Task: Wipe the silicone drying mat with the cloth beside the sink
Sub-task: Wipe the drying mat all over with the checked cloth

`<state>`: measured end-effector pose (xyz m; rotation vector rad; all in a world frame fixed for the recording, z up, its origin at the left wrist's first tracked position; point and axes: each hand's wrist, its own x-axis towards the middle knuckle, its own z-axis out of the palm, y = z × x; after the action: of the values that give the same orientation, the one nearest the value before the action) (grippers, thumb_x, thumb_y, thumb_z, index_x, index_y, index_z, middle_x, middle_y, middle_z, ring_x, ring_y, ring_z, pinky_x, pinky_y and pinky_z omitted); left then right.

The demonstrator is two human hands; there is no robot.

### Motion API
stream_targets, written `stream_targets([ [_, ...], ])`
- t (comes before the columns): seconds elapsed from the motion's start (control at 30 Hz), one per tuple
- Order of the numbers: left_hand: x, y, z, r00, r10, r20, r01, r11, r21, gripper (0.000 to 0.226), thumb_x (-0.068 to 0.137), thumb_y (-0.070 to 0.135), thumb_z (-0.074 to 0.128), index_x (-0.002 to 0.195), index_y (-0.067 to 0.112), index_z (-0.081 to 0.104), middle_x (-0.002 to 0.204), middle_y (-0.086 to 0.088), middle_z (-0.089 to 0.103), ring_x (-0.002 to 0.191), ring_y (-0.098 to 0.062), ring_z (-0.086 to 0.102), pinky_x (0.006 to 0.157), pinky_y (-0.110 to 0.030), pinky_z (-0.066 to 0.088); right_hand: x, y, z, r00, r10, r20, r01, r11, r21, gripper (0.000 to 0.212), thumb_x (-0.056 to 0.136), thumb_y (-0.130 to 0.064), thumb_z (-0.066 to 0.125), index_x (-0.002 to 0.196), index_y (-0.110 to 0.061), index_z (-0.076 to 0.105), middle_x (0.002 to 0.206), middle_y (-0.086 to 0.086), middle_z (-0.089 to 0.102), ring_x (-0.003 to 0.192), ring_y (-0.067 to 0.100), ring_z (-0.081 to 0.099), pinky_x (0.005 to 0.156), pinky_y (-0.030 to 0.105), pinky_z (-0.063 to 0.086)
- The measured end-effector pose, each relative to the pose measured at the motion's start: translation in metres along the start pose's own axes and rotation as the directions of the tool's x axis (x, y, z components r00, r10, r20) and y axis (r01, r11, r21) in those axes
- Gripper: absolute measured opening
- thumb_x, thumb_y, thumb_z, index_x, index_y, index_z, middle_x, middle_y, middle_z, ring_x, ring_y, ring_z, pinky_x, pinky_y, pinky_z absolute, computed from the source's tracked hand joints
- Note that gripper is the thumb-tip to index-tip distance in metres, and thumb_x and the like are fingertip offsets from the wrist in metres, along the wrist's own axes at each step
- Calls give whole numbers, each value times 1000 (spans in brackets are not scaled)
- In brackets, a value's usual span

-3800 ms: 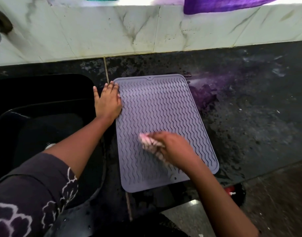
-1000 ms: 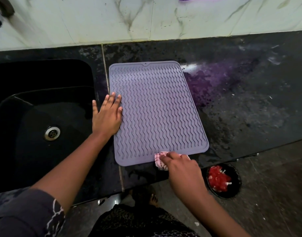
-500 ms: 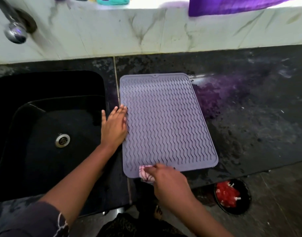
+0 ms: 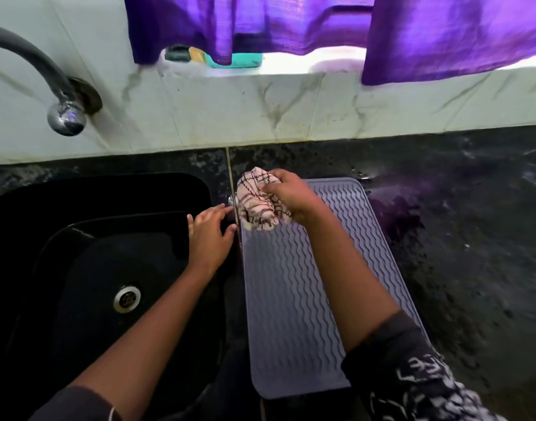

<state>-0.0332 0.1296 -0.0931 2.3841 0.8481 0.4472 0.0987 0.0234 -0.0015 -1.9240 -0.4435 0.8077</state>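
Note:
The grey-lilac silicone drying mat (image 4: 294, 299) with wavy ridges lies on the black counter, just right of the sink. My right hand (image 4: 291, 194) is at the mat's far left corner, closed around a bunched pale checked cloth (image 4: 259, 205) that hangs down onto the mat. My right forearm crosses the mat and hides part of it. My left hand (image 4: 209, 235) rests flat, fingers spread, on the counter strip between the sink and the mat's left edge, holding nothing.
A black sink (image 4: 78, 268) with a steel drain (image 4: 127, 299) fills the left. A curved tap (image 4: 64, 117) sticks out from the marble-tiled wall above it. Purple curtains (image 4: 412, 31) hang over the window sill. Wet black counter (image 4: 457, 238) stretches to the right.
My right hand has carried the cloth from the mat's near edge up to its far left corner. My left hand slid off the mat's edge onto the counter beside it. The camera tilted up.

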Motion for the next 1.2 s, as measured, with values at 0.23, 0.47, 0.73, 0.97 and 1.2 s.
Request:
stream_targets([
  [0.23,7,-10,9,997,6,74,-8,1000,27,50,87,33,63,134,26,51,150,-3,38,143,-23,22,116,-47,0,44,34,8,928,-188,-321,20,887,-461,39,91,-32,53,128,-19,53,129,12,50,116,28,50,94,38,42],
  [0.47,8,-15,14,997,27,73,-20,996,-86,42,90,21,58,131,27,54,150,1,37,144,-18,20,117,-46,-5,33,48,32,929,-344,-141,138,672,-727,41,85,-39,59,122,-23,51,124,3,56,109,23,54,83,38,48],
  [0.73,11,-13,10,987,149,53,-136,972,-190,46,89,15,59,132,31,52,140,8,50,138,-15,33,114,-39,-7,58,41,-5,889,-200,-412,-34,869,-494,27,93,-21,54,118,-18,62,112,4,66,96,19,61,83,39,52],
  [0.97,22,-31,12,914,354,200,-351,935,-51,49,86,24,49,135,26,50,143,7,47,138,-21,35,113,-45,-2,29,54,33,912,-397,108,288,427,-857,50,93,-52,36,139,-33,36,156,-1,22,143,21,13,113,58,10],
  [1.2,42,-32,10,973,199,115,-193,979,-64,52,90,21,51,141,19,42,146,2,44,140,-18,31,116,-44,3,41,64,32,949,-292,118,230,386,-893,55,93,-41,44,144,-37,24,157,-2,16,144,29,10,108,55,23],
])
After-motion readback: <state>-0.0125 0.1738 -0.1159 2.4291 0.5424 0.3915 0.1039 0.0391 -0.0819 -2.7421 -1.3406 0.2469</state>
